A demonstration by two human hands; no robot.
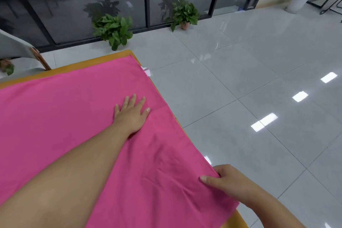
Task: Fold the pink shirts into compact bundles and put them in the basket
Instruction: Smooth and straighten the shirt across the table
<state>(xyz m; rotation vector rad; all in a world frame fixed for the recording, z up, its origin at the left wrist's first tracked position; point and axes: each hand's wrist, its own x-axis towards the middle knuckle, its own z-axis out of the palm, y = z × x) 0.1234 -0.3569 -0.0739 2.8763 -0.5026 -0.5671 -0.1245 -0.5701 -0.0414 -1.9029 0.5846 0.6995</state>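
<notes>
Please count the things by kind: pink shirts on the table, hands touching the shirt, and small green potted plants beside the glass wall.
Pink cotton shirt spread on the table: 1
Bare hands on it, left hand and right hand: 2
Small leafy green potted plants: 2
Total: 5

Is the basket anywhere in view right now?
No: only the pink shirt spread on the orange-covered table, both hands on it, plus tiled floor and potted plants.
</notes>
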